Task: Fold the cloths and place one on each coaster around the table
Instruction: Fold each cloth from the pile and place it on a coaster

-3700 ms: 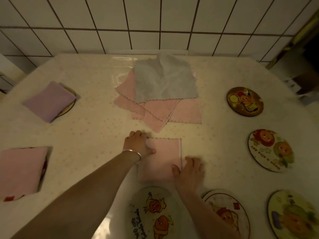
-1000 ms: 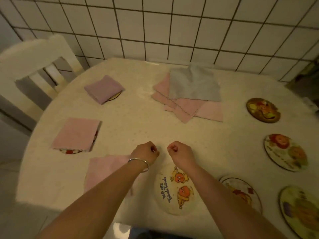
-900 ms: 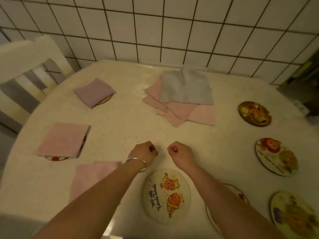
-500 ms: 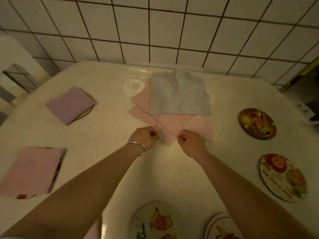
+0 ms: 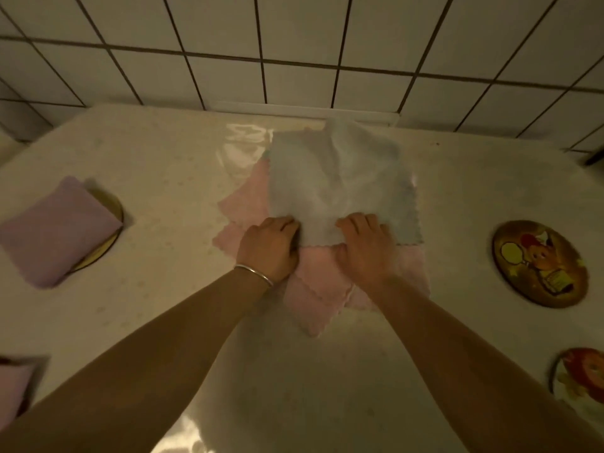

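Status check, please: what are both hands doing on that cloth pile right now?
Left hand and right hand grip the grey cloth's near edge. It lies unfolded atop the pink cloths. Nothing blocking.

Lay at the table's (image 5: 157, 158) far middle: stacked cloths (image 5: 336, 191). Sat left: a folded cloth (image 5: 55, 230) on a coaster (image 5: 114, 214). Rested right: two bare coasters (image 5: 539, 263).

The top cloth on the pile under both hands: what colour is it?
Pale grey-blue top cloth, lying over pink ones; the head view shows it.
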